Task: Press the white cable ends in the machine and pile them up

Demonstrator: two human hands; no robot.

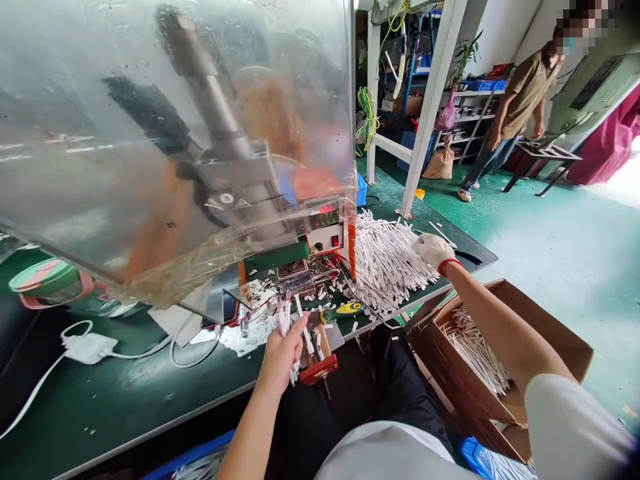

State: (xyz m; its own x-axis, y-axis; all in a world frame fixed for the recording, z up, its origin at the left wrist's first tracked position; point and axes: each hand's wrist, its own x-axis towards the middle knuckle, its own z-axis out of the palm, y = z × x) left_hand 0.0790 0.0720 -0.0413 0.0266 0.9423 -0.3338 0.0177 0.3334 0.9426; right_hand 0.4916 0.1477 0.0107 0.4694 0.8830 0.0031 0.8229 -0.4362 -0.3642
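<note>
Left hand: the left hand (283, 357) was closed around a small bunch of white strips (285, 319), their ends sticking up above the fist.

Beside it: a red-and-wood fixture (318, 353) sat on the table edge just right of that hand, with a green-and-yellow-handled screwdriver (345, 309) just beyond.

Right hand: the white-gloved right hand (430, 251) was bunched at the far edge of a large heap of white strips (385, 263); whether it gripped any could not be told.

Carton: a cardboard carton (553, 330) stood open to the right of the table, holding loose white strips (475, 353).

Amounts: strips lay both in the carton and in the bigger heap on the table, with scraps scattered near the machine.

Table: the green table (125, 393) carried a white power adapter (90, 348) on the left.

Machine: a red-displayed control box (325, 230) stood behind a clear plastic sheet (175, 133).

Far: a co-worker (525, 100) stood by metal shelving (473, 113).
</note>
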